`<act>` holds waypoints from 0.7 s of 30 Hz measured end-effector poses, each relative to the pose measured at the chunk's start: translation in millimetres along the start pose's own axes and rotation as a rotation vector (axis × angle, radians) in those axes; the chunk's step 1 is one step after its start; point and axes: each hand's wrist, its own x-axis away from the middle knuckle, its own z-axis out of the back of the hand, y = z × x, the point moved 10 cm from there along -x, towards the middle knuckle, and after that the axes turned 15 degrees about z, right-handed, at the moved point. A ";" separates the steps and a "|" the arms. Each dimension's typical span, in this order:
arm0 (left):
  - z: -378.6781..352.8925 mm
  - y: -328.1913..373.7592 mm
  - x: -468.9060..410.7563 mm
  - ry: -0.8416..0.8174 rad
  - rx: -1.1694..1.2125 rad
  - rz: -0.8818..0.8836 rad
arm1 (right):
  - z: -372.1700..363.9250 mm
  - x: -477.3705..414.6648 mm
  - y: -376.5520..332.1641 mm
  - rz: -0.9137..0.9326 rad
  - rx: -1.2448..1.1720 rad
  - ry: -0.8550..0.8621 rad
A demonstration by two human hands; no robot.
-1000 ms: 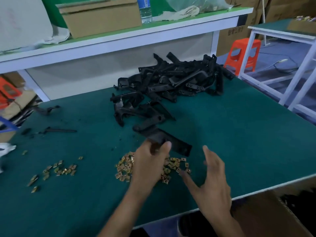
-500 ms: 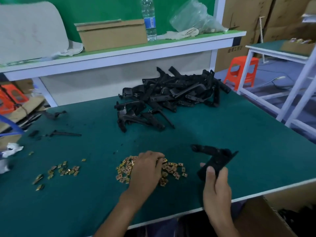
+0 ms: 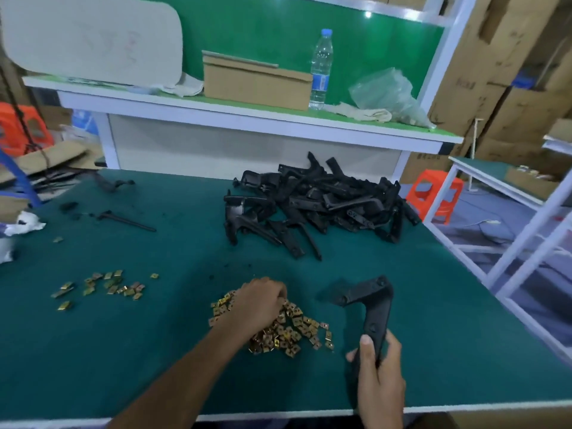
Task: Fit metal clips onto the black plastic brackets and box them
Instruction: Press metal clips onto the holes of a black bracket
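Observation:
My right hand point(image 3: 379, 371) grips the lower end of a black plastic bracket point(image 3: 370, 305), an angled piece held upright above the green table point(image 3: 123, 351). My left hand point(image 3: 258, 301) rests knuckles-up on a heap of gold metal clips point(image 3: 289, 334), with the fingers curled down into it; what the fingertips hold is hidden. A big pile of black brackets point(image 3: 315, 205) lies further back on the table, apart from both hands.
A smaller scatter of gold clips point(image 3: 102, 286) lies to the left. A loose black rod point(image 3: 127, 219) and bits lie at the far left. A shelf behind carries a cardboard box point(image 3: 257, 82) and a water bottle point(image 3: 322, 66). The table's right edge faces a white frame point(image 3: 526, 230).
The bracket passed from my left hand to my right, which now holds it upright at the right. My left hand dropped onto the clip heap. The view tilted up.

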 end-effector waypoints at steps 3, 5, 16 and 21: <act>1.7 4.4 -0.8 -0.005 -0.017 0.000 | -0.8 -0.7 -0.7 0.010 -0.025 -0.003; 2.2 6.7 -1.0 -0.010 -0.019 0.009 | -3.0 -1.6 -0.6 0.000 -0.054 -0.007; 1.1 -0.5 1.4 0.102 0.138 -0.004 | -33.1 -23.8 -4.9 -0.016 -0.032 -0.114; 4.3 -16.0 9.9 0.173 0.340 0.008 | -53.8 -26.8 -7.0 -0.003 0.042 -0.129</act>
